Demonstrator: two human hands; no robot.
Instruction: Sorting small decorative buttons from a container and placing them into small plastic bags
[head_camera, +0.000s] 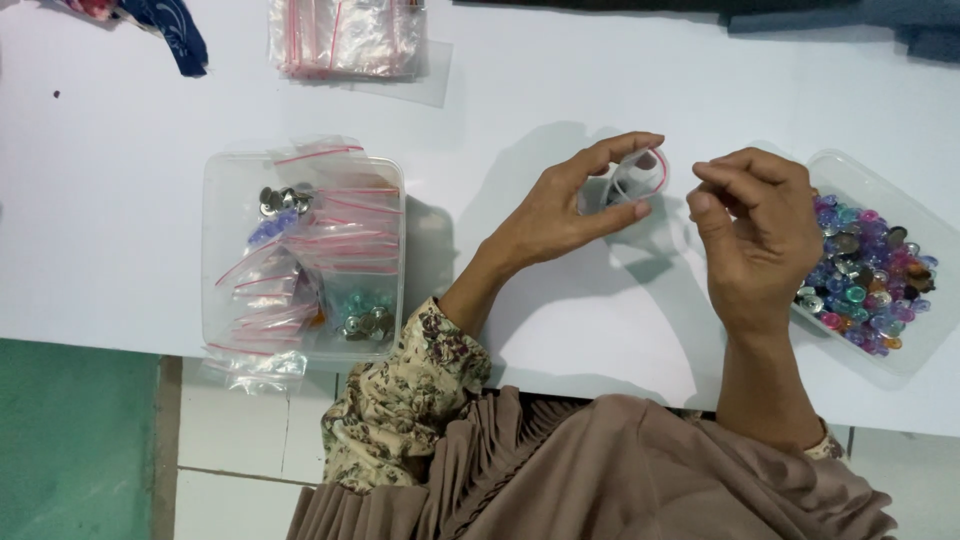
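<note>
My left hand (570, 205) holds a small clear zip bag with a red seal strip (638, 176) between thumb and fingers, its mouth held open above the white table (560, 90). My right hand (755, 230) hovers just right of the bag, fingertips pinched together; whether a bead sits between them is hidden. Directly right of that hand lies a clear plastic tray (930, 335) full of several small shiny beads in blue, pink, teal and silver (870, 275).
A clear plastic box (215, 200) at the left holds several filled small zip bags (330, 235). A stack of unfilled zip bags (345, 38) lies at the far edge. Dark blue patterned cloth (175, 30) sits at the top left. Tiled floor shows below the table edge.
</note>
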